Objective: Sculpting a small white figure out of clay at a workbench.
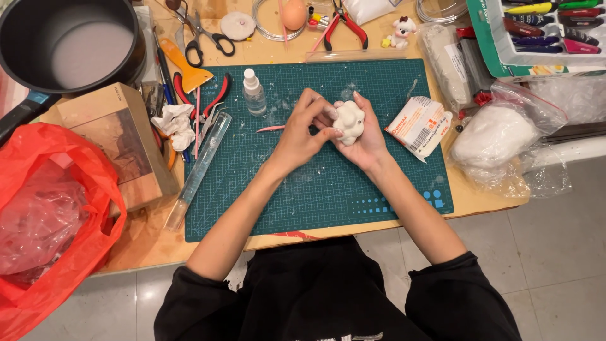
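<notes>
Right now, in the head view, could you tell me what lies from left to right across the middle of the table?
Red plastic bag → cardboard box → crumpled tissue → spray bottle → left hand → white clay lump → printed packet → clear bag of white material.

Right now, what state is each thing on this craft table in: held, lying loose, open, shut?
White clay lump: cupped in the right hand, pinched by the left hand.
Spray bottle: upright, cap on.
Black pot: open, no lid.
Red-handled pliers: lying flat, handles spread.
Scissors: lying flat, blades shut.
Clear bag of white clay: lying loose, crumpled.
Red plastic bag: open, slumped.
</notes>
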